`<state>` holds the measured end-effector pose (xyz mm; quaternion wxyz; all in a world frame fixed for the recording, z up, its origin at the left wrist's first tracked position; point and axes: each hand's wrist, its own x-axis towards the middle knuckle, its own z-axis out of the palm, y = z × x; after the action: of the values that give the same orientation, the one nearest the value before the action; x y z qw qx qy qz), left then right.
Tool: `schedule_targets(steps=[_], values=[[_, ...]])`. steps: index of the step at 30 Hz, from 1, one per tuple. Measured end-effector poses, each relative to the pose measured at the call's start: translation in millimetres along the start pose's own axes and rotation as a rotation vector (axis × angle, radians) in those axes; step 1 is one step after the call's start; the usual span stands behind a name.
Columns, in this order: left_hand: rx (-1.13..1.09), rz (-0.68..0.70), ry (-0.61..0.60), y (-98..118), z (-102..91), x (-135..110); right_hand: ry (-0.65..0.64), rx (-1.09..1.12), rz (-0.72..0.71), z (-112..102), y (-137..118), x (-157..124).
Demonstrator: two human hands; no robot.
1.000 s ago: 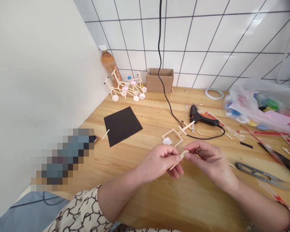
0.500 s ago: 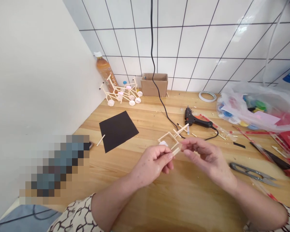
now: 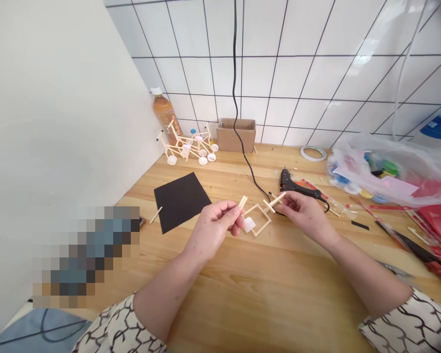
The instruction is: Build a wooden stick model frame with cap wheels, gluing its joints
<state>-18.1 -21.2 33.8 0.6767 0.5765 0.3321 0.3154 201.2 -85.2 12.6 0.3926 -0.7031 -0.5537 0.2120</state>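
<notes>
My left hand (image 3: 213, 225) is closed in a pinch on a short wooden stick piece (image 3: 241, 203) that points up and to the right. Just to its right a small stick frame (image 3: 259, 214), square with a white cap at its near corner, lies on the wooden table (image 3: 279, 284). My right hand (image 3: 302, 211) reaches over the frame's far end and its fingers close on the crossed sticks there. A black glue gun (image 3: 297, 185) lies right behind that hand.
A black sheet (image 3: 180, 200) lies to the left. Finished stick models (image 3: 191, 144), a bottle (image 3: 166, 113) and a cardboard box (image 3: 236, 134) stand by the tiled wall. A tape roll (image 3: 313, 153), plastic bag (image 3: 385, 169), red packets and scissors fill the right side.
My hands have parted. The left hand kept the stick piece and lifted it; the right hand let go and moved forward to the stick frame on the table.
</notes>
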Motion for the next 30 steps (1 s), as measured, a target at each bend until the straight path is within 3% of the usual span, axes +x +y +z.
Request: schedule_targets(steps=[12,24,30], values=[[0.034,-0.008,-0.048,1.7,0.8,-0.3,0.013,-0.091,-0.116,8.9,3.5,7.8],[-0.005,0.048,0.043,0.7,-0.7,0.5,0.123,-0.233,-0.473,-5.1,-25.6,2.7],[-0.002,0.052,0.070,1.4,0.2,0.1,0.166,-0.451,-0.695,-17.7,-38.8,-2.1]])
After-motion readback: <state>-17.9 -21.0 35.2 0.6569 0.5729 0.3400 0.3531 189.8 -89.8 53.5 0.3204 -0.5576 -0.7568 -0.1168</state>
